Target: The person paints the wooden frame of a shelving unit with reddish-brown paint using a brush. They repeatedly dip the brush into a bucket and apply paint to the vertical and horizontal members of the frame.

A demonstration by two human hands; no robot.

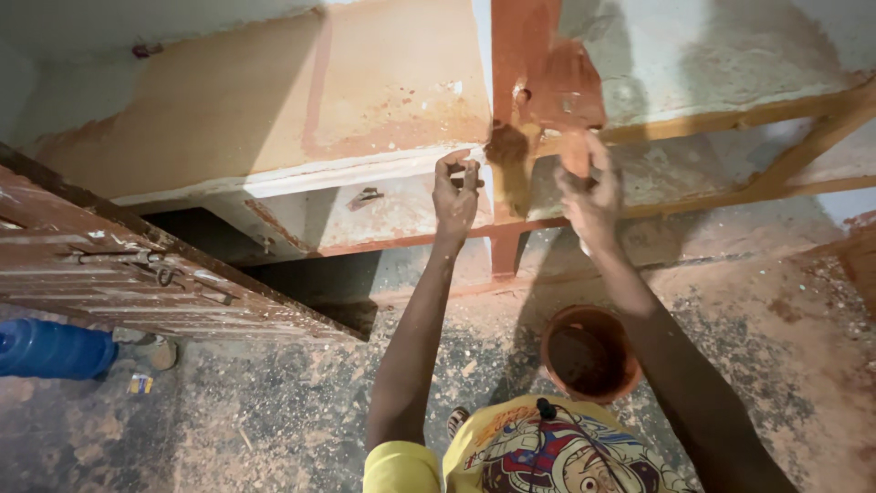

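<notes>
Two bare hands are raised against a wooden cabinet frame (511, 196) that is being coated in reddish-brown paint. The left hand (455, 194) sits just left of the upright post, fingers curled in and pinched together around something small and dark at the fingertips; what that thing is cannot be told from this view. The right hand (591, 196) is just right of the post, fingers closed around an orange-stained pad or cloth (575, 151) pressed against the frame where a cross rail (730, 119) meets the post. Whether it is a sponge, rag or brush head is not clear. A dark wet blob of paint (505, 146) sits on the post between the two hands, touching neither as far as can be seen.

Below the right forearm, on the floor, stands a round bucket (589, 351) smeared in the same red-brown colour, its inside dark. It is close to the person's body and well below both hands. The floor (274, 402) is rough concrete scattered with sawdust and chips.

To the left, a panelled door (137, 265) with metal bolts leans at an angle, and beneath it lies a blue plastic bottle (50, 349) on its side. The large panel (274, 100) at upper left is already stained patchy orange. The person wears a yellow printed shirt (538, 452)
</notes>
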